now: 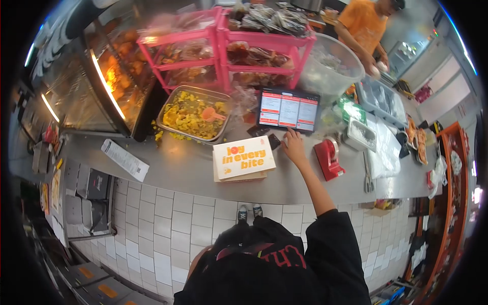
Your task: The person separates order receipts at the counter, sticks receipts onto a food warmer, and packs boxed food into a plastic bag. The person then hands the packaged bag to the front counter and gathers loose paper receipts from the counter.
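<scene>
My right hand [293, 146] reaches over the counter, its fingertips at the lower edge of a tablet [288, 110] that shows several panels with red headings. It holds nothing that I can see, and its fingers are partly stretched out. Just left of the hand lies a white carton [244, 156] printed "joy in every bite", with another carton edge showing beneath it. A red tape dispenser [329, 161] stands to the hand's right. Only a bit of my left arm shows beside my body; the left hand is hidden.
A metal tray [223, 133] of yellow food with a scoop [212, 115] sits behind the carton. Pink racks [219, 43] hold bagged food. A lit display case [114, 86] stands left. Tongs [368, 179] lie right. Another person [363, 25] works at the back right.
</scene>
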The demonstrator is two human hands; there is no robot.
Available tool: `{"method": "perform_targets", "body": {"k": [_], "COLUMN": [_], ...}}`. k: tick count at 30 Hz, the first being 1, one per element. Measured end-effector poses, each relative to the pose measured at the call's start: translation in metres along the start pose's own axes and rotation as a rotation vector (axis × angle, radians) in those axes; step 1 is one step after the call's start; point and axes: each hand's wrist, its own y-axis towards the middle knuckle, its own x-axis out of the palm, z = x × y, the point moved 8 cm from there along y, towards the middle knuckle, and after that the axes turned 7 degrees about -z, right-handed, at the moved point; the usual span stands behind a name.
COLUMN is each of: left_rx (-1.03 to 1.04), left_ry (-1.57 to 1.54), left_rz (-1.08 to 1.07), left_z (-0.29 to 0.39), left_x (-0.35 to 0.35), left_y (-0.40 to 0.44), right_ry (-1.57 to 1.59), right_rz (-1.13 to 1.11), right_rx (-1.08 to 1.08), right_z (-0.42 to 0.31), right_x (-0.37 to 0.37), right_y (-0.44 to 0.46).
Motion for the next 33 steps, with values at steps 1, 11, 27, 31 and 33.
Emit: {"method": "perform_targets", "body": {"k": [1, 11, 27, 31, 33], "left_rx": [-0.001, -0.015, 0.033, 0.085, 0.143], "left_ry": [-0.009, -0.05, 0.212, 0.352, 0.433], "left_rz": [0.007, -0.014, -0.135, -0.204, -0.255], "left_z": [-0.002, -0.025, 0.008, 0.035, 0.057], "left_x": [0.001, 0.02, -0.018, -0.022, -0.019], "left_y": [-0.001, 0.006, 0.042, 0.058, 0.067], "right_ry": [0.01, -0.299, 0.077, 0.23, 0.24], "right_rz": [-0.026, -0.081, 0.007, 0.347, 0.466], "right_rx": [0.017, -0.097, 0.0, 0.057, 0.141], "right_z": [0.003, 0.021, 0.012, 0.062, 0.112], "right_x": [0.005, 0.016, -0.075, -0.16, -0.188], "right_y": [-0.002, 0.004, -0.052, -0.102, -0.136]}}
